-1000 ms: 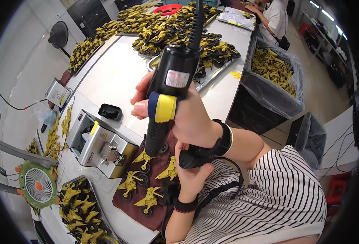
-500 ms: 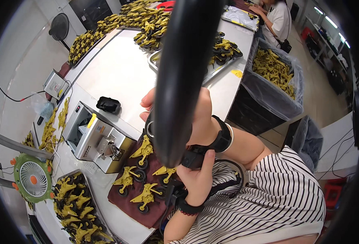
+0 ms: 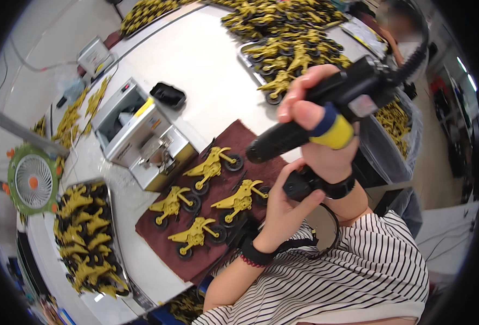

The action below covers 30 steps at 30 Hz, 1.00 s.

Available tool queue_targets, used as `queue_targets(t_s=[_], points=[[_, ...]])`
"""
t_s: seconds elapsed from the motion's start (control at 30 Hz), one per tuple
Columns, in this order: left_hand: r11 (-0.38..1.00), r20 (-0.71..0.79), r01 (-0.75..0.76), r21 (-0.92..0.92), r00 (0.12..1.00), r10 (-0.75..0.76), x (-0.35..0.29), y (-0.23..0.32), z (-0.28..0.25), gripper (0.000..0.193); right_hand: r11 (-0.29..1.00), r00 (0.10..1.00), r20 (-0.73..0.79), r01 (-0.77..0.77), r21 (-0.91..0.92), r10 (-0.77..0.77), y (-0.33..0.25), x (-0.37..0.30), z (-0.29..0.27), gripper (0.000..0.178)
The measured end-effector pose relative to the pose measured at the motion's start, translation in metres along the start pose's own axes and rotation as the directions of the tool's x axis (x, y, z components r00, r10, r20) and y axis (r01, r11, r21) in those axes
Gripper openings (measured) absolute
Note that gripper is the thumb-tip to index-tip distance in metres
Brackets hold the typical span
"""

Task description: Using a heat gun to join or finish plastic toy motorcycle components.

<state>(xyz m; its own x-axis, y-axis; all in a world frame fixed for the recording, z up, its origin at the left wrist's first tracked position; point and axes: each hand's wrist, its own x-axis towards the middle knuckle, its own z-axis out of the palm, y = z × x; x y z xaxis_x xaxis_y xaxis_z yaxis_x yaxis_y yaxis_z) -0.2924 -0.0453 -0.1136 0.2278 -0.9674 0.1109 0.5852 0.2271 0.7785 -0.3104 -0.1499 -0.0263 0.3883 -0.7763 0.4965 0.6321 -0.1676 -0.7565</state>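
Observation:
My right hand (image 3: 331, 146), with a blue-and-yellow band around a digit, is closed around a black corded electric screwdriver (image 3: 283, 142). It is raised above the table's right part. My left hand (image 3: 285, 208) pinches a small black box-shaped device (image 3: 299, 184) at the strap (image 3: 341, 188) on my right wrist. A black band sits on my left wrist. To the left of my hands, several yellow toy motorcycles with black wheels, one of them a toy motorcycle (image 3: 239, 200) near my left hand, lie on a dark red cloth (image 3: 163, 246).
A metal machine (image 3: 155, 138) and a black open case (image 3: 168, 96) stand left of the cloth. Trays of toy motorcycles sit at lower left (image 3: 85, 238) and far right (image 3: 288, 54). A green fan (image 3: 33, 179) is at left, a lined bin (image 3: 396, 130) at right. Another person (image 3: 407, 32) sits beyond.
The screwdriver has swung from upright in front of the view to a slant, tip toward lower left. My view has turned, showing more of the cloth. My left hand stays at my right wrist.

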Motion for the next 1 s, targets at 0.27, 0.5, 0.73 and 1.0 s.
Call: queue_targets(t_s=[0.27, 0.5, 0.73, 1.0], points=[[0.378, 0.190, -0.129, 0.917, 0.973, -0.128, -0.055, 0.088, -0.021, 0.058, 0.992, 0.979, 0.200, -0.065, 0.108, 0.042, -0.009, 0.001, -0.003, 0.029], [-0.148, 0.054, -0.025, 0.989, 0.978, 0.199, -0.027, 0.112, -0.094, 0.035, 0.998, 0.972, 0.232, -0.049, 0.024, 0.043, 0.014, 0.015, 0.008, 0.026], [-0.226, 0.053, -0.014, 0.974, 0.984, 0.170, -0.013, 0.080, -0.134, 0.048, 0.994, 0.959, 0.268, -0.075, -0.085, 0.095, 0.011, 0.023, 0.049, 0.030], [-0.094, 0.050, -0.022, 0.995, 0.951, 0.305, -0.015, 0.081, -0.134, 0.037, 0.979, 0.976, 0.170, -0.161, 0.127, 0.139, 0.013, 0.049, 0.116, 0.028]])
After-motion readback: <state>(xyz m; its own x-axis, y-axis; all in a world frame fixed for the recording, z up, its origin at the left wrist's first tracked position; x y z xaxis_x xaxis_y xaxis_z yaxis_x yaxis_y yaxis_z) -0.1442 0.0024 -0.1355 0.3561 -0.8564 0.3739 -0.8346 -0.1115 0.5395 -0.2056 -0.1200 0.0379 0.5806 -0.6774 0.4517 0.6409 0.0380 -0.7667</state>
